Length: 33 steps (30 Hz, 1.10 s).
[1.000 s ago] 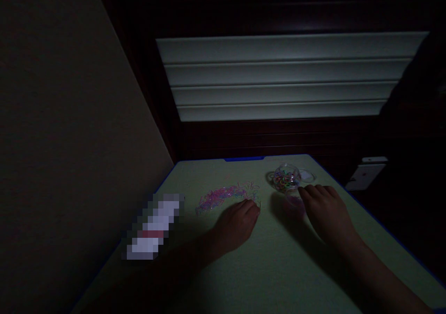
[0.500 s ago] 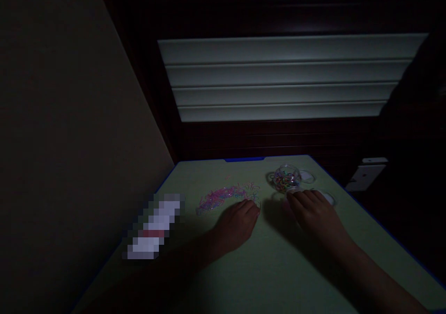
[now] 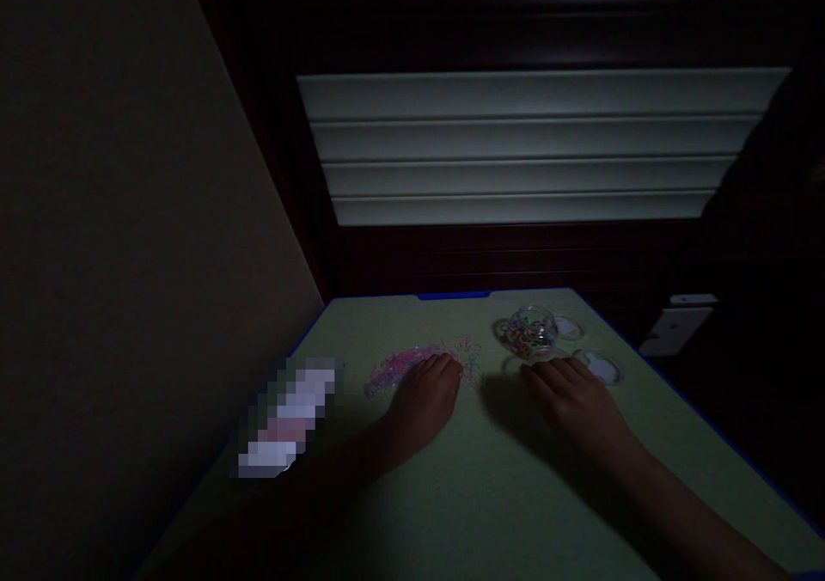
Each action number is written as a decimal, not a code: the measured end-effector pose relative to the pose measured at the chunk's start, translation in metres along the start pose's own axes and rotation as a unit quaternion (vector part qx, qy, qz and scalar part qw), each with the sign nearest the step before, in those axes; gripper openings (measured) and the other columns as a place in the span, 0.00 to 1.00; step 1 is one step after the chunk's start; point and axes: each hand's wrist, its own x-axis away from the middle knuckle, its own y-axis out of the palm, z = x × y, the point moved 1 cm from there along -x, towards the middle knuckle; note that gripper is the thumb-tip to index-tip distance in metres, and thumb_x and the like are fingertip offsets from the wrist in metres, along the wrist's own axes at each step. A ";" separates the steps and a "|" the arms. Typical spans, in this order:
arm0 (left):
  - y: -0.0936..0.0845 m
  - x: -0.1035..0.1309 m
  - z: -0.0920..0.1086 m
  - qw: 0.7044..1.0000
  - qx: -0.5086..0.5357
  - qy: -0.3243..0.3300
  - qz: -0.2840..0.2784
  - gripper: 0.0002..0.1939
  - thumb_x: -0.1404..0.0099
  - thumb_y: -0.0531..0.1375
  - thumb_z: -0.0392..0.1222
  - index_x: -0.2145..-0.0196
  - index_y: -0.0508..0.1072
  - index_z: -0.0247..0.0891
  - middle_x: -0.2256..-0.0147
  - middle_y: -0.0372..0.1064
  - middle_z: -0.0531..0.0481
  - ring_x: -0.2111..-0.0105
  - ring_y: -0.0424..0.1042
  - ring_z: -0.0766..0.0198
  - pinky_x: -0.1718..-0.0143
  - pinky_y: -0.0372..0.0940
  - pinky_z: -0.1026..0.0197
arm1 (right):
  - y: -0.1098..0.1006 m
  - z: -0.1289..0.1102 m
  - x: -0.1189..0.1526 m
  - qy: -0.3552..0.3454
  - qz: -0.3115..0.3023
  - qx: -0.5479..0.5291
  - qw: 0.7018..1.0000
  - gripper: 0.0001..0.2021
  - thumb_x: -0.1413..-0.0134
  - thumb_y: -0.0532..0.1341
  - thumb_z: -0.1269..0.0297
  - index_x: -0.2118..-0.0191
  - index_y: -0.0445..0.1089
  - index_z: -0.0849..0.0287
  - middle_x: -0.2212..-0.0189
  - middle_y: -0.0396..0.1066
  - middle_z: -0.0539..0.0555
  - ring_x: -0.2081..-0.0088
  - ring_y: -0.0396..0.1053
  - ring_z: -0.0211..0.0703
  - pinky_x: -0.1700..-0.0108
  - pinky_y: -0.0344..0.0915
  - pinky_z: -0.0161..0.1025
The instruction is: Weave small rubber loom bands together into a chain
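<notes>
Small pink, purple and blue bands lie in a long pile on the pale green table. My left hand is at the pile's right part, its fingers pressed together; what they pinch, if anything, is too small to make out. Further right, my right hand hovers with curled fingers in front of a second clear container, which it partly hides. Whatever its fingertips hold is hidden. Behind it stands a clear round jar of multicoloured bands.
Two round lids, one behind and one nearer, lie right of the jars. A blurred white and red item lies at the table's left edge. A wall rises at the left; a dark panel with white slats stands behind.
My left hand has moved left, from the loose bands onto the pile. My right hand has shifted slightly, showing more of the nearer lid.
</notes>
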 end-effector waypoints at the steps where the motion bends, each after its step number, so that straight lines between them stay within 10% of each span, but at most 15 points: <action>1: -0.001 -0.001 -0.002 1.000 -0.007 -0.006 0.004 0.10 0.33 0.45 0.34 0.65 0.66 0.37 0.66 0.64 0.48 0.63 0.63 0.62 0.59 0.60 0.58 | 0.000 -0.001 0.000 -0.006 -0.003 -0.001 1.000 0.11 0.48 0.54 0.78 0.60 0.69 0.63 0.69 0.69 0.57 0.67 0.63 0.44 0.62 0.55 0.41; 33: 0.007 -0.004 -0.026 0.992 -0.117 -0.040 -0.033 0.09 0.34 0.50 0.37 0.64 0.70 0.38 0.65 0.64 0.47 0.62 0.62 0.59 0.61 0.57 0.57 | 0.005 -0.014 -0.001 -0.076 -0.011 -0.042 0.996 0.10 0.53 0.58 0.79 0.63 0.70 0.64 0.68 0.70 0.57 0.67 0.65 0.46 0.63 0.59 0.42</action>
